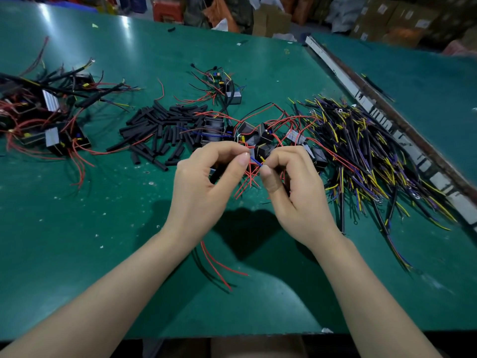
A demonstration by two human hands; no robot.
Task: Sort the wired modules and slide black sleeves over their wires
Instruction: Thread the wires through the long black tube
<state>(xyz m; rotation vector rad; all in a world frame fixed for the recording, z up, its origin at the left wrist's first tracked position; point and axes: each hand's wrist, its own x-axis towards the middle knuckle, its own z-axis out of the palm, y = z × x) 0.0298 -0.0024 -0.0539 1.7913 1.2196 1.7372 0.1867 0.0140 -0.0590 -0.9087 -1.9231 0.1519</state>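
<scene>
Green worktable (77, 241) mid-job: sleeving partly done, much left.
Left hand (204, 182) and right hand (294, 187) pinch one module's blue wire (254, 160); unsleeved modules (247, 135) just behind, loose sleeves (165, 130) beside them, a seemingly finished pile (44, 117) far left. No containers visible.

- Small dark boxy modules (254, 136) heaped mid-table, red wires tangled over them.
- Short black sleeves (165, 130) piled just left of that heap.
- Blue wire (255, 161) pinched between both hands.
</scene>
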